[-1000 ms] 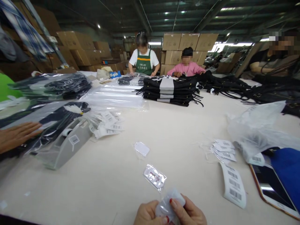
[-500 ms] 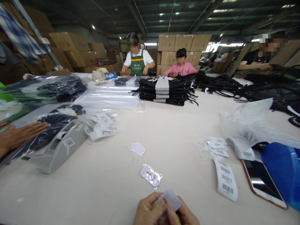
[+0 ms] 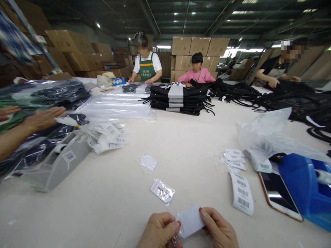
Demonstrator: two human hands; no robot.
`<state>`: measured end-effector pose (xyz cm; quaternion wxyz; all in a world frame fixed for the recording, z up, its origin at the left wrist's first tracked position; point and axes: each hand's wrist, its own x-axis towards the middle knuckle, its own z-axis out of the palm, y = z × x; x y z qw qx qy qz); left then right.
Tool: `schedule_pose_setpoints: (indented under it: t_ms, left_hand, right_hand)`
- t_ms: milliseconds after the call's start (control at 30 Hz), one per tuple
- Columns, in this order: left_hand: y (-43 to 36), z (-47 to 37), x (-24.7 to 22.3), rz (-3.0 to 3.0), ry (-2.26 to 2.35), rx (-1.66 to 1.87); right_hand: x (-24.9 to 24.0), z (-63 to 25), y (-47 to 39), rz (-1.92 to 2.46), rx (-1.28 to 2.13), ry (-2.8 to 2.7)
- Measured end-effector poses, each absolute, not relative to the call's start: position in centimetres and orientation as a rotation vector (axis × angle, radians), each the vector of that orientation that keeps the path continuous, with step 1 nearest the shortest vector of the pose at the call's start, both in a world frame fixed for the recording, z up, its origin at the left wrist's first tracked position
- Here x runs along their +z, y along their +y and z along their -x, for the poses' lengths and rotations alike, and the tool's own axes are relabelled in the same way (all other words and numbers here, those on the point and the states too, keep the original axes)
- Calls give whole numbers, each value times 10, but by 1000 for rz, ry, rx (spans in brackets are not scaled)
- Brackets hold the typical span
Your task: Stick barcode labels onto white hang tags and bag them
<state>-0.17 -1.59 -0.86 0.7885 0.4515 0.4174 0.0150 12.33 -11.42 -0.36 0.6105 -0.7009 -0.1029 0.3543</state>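
At the near edge of the table, a white tag (image 3: pixel 190 221) is stretched between my two hands. My left hand (image 3: pixel 160 230) pinches its left end, with some crinkled clear plastic under the fingers. The thumb and fingers of my right hand (image 3: pixel 219 228) are closed on its upper right corner. Just beyond them lies a hang tag in a clear sleeve (image 3: pixel 162 191). Farther out is a plain white tag (image 3: pixel 148 162) with a string. To the right are a strip of barcode stickers (image 3: pixel 242 194) and a small pile of barcode tags (image 3: pixel 234 159).
A phone (image 3: pixel 280 196) and a blue tape dispenser (image 3: pixel 297 186) sit at right, near a plastic bag (image 3: pixel 266 131). Left are a grey dispenser (image 3: pixel 60 162), barcode tags (image 3: pixel 111 137) and a co-worker's hand (image 3: pixel 45 119). Folded black garments (image 3: pixel 178 100) are stacked ahead.
My hands have drawn apart, and the tag between them shows more of its face. At left, the co-worker's hands have shifted over the bagged garments. The view has turned slightly right.
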Motion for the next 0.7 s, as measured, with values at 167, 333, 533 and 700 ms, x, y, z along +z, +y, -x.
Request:
schedule_pose_setpoints:
  t_ms: [167,333,533,700]
  left_hand:
    - [-14,0,-10,-1063,944,-9]
    - [-14,-11,-4,-1244,1095,-118]
    - [-18,-5,1,-2170,1114,-144]
    - [-23,3,-14,-2953,948,424]
  right_hand:
    - [-7,-127,-116,1641,764,-264]
    - [-12,-127,-119,1694,738,-309]
    - [-17,-131,-124,1853,717,-453]
    - [-19,-131,-125,1972,620,-630]
